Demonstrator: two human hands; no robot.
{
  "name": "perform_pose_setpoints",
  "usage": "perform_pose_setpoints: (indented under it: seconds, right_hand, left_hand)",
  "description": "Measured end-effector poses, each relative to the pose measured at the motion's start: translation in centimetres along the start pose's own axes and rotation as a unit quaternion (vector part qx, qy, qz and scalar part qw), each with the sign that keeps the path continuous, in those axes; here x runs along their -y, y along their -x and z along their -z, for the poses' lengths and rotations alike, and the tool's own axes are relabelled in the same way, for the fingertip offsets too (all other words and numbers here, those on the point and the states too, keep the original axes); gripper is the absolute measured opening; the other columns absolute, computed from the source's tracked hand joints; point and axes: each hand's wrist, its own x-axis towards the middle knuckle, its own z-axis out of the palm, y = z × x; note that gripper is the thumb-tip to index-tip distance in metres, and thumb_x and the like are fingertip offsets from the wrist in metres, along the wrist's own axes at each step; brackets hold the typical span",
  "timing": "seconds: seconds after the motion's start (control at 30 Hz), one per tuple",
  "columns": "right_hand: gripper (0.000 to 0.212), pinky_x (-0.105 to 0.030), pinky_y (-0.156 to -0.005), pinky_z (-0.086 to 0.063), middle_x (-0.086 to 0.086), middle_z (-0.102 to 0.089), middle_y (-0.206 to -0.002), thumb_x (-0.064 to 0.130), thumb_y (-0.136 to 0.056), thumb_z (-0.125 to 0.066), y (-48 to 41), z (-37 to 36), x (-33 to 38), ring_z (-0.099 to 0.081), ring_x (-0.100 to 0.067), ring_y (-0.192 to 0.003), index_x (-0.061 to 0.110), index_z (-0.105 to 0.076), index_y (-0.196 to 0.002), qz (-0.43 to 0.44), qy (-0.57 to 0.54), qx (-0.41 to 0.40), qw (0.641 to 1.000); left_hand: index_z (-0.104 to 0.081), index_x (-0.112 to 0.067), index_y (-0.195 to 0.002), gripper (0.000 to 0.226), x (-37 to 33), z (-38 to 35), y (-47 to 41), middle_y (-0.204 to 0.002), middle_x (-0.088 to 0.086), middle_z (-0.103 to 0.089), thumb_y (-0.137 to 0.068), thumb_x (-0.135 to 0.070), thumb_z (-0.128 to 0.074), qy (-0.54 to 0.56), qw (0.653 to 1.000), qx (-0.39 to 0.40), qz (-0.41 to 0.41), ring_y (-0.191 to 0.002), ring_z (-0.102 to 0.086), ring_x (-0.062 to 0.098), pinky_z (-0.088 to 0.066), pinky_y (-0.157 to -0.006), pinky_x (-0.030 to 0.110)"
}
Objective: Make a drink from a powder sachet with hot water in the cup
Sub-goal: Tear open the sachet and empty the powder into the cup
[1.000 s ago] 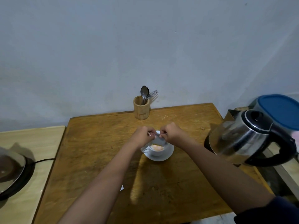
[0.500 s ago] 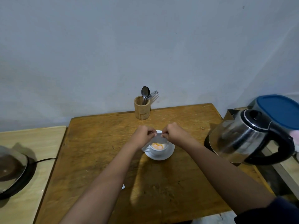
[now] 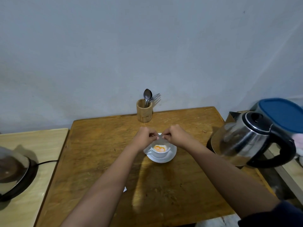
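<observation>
Now, in the head view, both hands met directly above the cup [image 3: 159, 152]: the left hand [image 3: 144, 138] and the right hand [image 3: 176, 136] each pinched an end of the small silvery sachet [image 3: 161, 139], fingers closed narrowly on it and knuckles nearly touching. A second earlier the sachet had hung lower, covering part of the cup's mouth; it had since been drawn up to the far rim, so the orange-and-white powder lay in plain sight at the bottom. By my judgement the emptying step was about finished and hot water was due next. The cup stood on a white saucer [image 3: 172, 157] near the middle of the wooden bench [image 3: 101, 145]. Well to the right sat the glass-and-steel kettle [image 3: 249, 141], its lid down; whether it held water could not be told. Behind it stood a grey tub with a blue lid [image 3: 285, 112], contents hidden. At the far edge of the bench, a wooden holder [image 3: 144, 113] held spoons [image 3: 147, 95] and a fork. On the lower left surface sat a dark appliance [image 3: 13, 171] with a cord.
</observation>
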Motion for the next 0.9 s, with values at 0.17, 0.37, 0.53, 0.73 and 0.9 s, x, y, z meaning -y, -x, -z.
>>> perform_pose_setpoints:
  seconds: [0.17,0.37,0.53,0.73,0.9]
  right_hand:
    - [0.023,-0.030,-0.077,-0.049,-0.010,-0.071,-0.110,0.014,-0.089,-0.059,0.39,0.12,-0.16,-0.063,-0.023,-0.097,0.009,-0.070,-0.108,0.003,0.009,-0.001,1.000]
    - [0.020,-0.036,-0.082,-0.054,-0.011,-0.072,-0.105,0.010,-0.088,-0.059,0.36,0.07,-0.23,-0.064,-0.022,-0.092,0.006,-0.072,-0.102,0.001,0.001,-0.001,1.000]
    - [0.025,-0.037,-0.084,-0.051,-0.014,-0.068,-0.112,0.016,-0.088,-0.061,0.36,-0.25,-0.41,-0.061,-0.024,-0.099,0.010,-0.069,-0.111,-0.003,0.006,-0.001,1.000]
    - [0.021,-0.032,-0.073,-0.047,-0.013,-0.071,-0.101,0.013,-0.091,-0.055,0.39,-0.29,-0.48,-0.061,-0.023,-0.083,0.008,-0.071,-0.104,-0.015,-0.009,-0.014,1.000]
    - [0.018,-0.028,-0.057,-0.036,-0.002,-0.056,-0.068,0.012,-0.090,-0.056,0.31,-0.07,-0.01,-0.043,-0.012,-0.059,0.009,-0.069,-0.077,-0.017,-0.052,-0.019,0.998]
  left_hand:
    - [-0.073,-0.007,-0.095,0.016,-0.22,-0.03,0.00,-0.096,0.012,-0.074,-0.082,-0.013,-0.065,-0.006,1.000,-0.006,0.001,-0.083,-0.060,0.013,-0.047,-0.075,0.025]
    - [-0.073,-0.007,-0.093,0.015,0.00,-0.32,0.17,-0.094,0.013,-0.073,-0.082,-0.014,-0.066,-0.014,1.000,-0.012,0.011,-0.078,-0.059,0.014,-0.045,-0.070,0.025]
    - [-0.073,-0.007,-0.095,0.016,0.06,-0.61,0.18,-0.095,0.011,-0.073,-0.083,-0.014,-0.065,-0.011,1.000,-0.016,0.020,-0.081,-0.059,0.014,-0.044,-0.072,0.024]
    - [-0.071,-0.008,-0.095,0.015,0.11,-0.79,0.21,-0.085,0.008,-0.068,-0.083,-0.014,-0.064,0.033,0.998,-0.033,0.034,-0.076,-0.056,0.012,-0.043,-0.067,0.022]
    - [-0.066,-0.012,-0.081,0.004,0.64,-0.36,0.46,-0.069,0.001,-0.057,-0.081,-0.008,-0.065,0.169,0.982,-0.045,0.074,-0.065,-0.049,0.009,-0.042,-0.061,0.016]
